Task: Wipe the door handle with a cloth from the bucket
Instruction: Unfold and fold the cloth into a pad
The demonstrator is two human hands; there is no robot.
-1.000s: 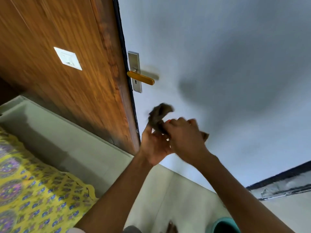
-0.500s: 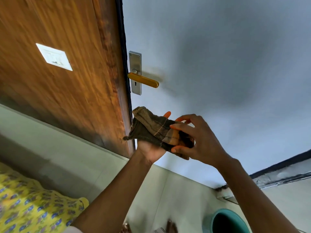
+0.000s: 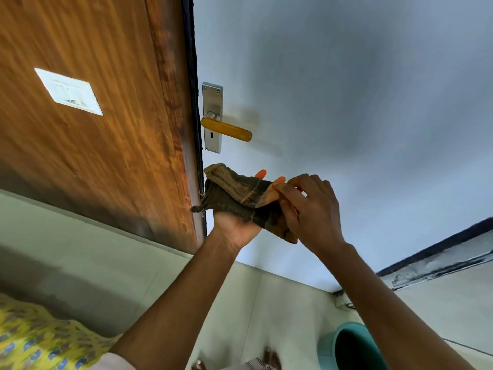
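Two big surfaces fill the view: a pale grey-white painted door (image 3: 346, 102) on the right and a brown wood-grain panel (image 3: 93, 116) on the left, with a dark edge strip between them. White rectangular switch plate (image 3: 68, 91) sits on the wood panel. Pale green tiled floor (image 3: 266, 303) runs along the bottom; yellow patterned fabric (image 3: 34, 340) lies at lower left.

Teal round plastic bucket (image 3: 346, 348) sits on the floor at lower right, partly hidden by the right forearm; its inside looks dark, contents cannot be told.

Silver metal backplate (image 3: 212, 117) with a keyhole is fixed near the door's left edge, and the amber-yellow lever door handle (image 3: 226, 129) sticks out of it to the right.

Dark olive-brown checked cloth (image 3: 237, 198) is below the handle, well apart from it, not touching. It lies draped over the left hand (image 3: 236, 228), palm up and spread flat underneath, fingertips poking out past the cloth's far edge. One corner of the cloth hangs off to the left, near the door edge. Right hand (image 3: 312, 209) is on the cloth's right end, thumb and fingers pinching a lighter tan fold of it, the end trailing down under that hand.
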